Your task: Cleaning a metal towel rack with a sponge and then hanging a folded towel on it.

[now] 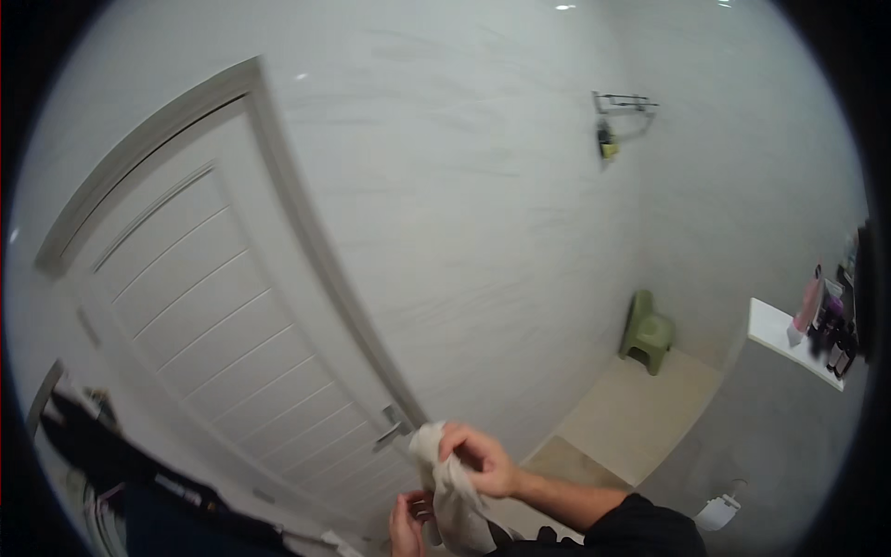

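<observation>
A crumpled off-white cloth (456, 512) hangs in front of me, low in the picture. The fingers and thumb of my right hand (482, 459) pinch its upper part. Just to the left and lower down is my left hand (409, 526), its fingers curled beside the cloth's edge; whether they grip it is hidden. Beyond the cloth is a white panelled door (230, 334), shut, with a metal lever handle (393, 428) close above my hands.
A green plastic chair (647, 334) stands in the far tiled corner beneath a wall rack (626, 104). Bottles and a pink tube (807, 306) crowd a white ledge (786, 351) at right, with a toilet paper roll (717, 513) below. Dark clothes (167, 508) hang at lower left.
</observation>
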